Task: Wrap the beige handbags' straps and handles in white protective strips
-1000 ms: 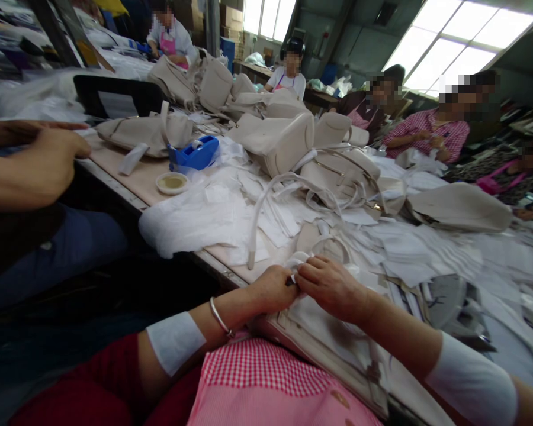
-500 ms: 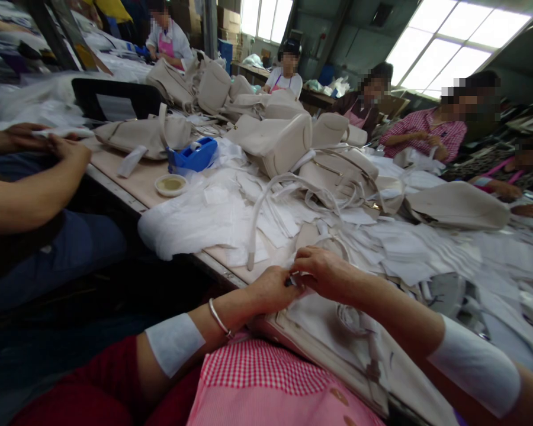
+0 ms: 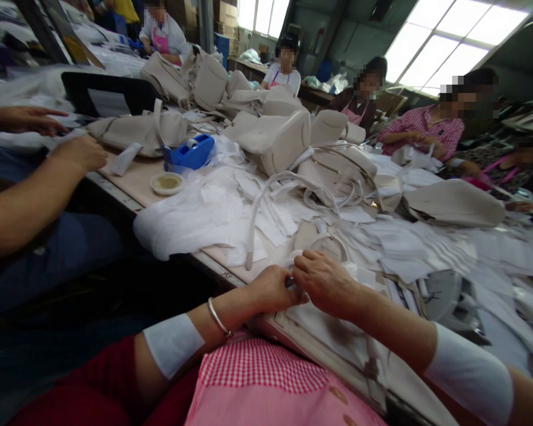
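My left hand point(image 3: 276, 288) and my right hand point(image 3: 326, 283) meet over a cream handbag point(image 3: 328, 334) lying at the table edge against my apron. Both are closed, fingertips together. A small dark bit shows at the left fingers, and whitish material is between the hands; what exactly they pinch is hidden. Just beyond them, a cream looped strap point(image 3: 341, 247) curves up from the bag. A longer pale strap point(image 3: 254, 225) arches over the papers further off.
Cream handbags point(image 3: 279, 139) pile up across the table. White paper sheets point(image 3: 408, 245) spread to the right. A blue tape dispenser point(image 3: 189, 152) and a small dish point(image 3: 167, 183) stand left of centre. A co-worker's hands point(image 3: 77, 152) work at the left; other people sit opposite.
My right hand has turned slightly, its fingers closing in nearer to the left fingertips. My left hand stays nearly in place. The co-worker's hands at the left have moved apart.
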Demonstrator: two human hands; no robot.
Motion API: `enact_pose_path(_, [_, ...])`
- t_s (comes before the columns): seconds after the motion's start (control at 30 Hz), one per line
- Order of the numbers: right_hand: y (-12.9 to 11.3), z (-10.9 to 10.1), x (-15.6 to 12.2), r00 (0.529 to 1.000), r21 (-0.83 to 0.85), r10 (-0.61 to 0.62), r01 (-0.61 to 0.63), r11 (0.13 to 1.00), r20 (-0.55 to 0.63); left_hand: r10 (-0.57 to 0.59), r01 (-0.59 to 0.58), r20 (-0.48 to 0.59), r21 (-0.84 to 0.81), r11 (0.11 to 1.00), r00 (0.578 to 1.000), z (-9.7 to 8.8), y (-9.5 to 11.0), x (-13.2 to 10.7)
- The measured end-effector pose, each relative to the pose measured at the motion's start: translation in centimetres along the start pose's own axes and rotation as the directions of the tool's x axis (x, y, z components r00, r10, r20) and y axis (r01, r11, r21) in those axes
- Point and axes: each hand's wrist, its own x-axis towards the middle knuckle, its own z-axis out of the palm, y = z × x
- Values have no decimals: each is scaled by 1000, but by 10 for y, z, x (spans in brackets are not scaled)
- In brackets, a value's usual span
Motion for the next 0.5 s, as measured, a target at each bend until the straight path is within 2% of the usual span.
enact_pose_path(0.1, [0, 7, -6, 997, -47, -19, 15, 999, -80, 46, -46, 16, 61, 997, 999, -1, -2, 3])
enact_pose_path(0.23, [-1, 11, -11, 989, -77, -34, 23, 997, -146, 87, -90, 51, 49, 995, 995, -2, -2, 7])
enact_pose_path(0.4, [1, 17, -16, 973, -40, -57, 49, 998, -223, 45, -45, 19, -5, 999, 999, 2, -1, 7])
enact_pose_path(0.5, [4, 18, -19, 976, 40, -74, 84, 996, -207, 18, -18, 7, -27, 999, 1000, 3, -1, 5])
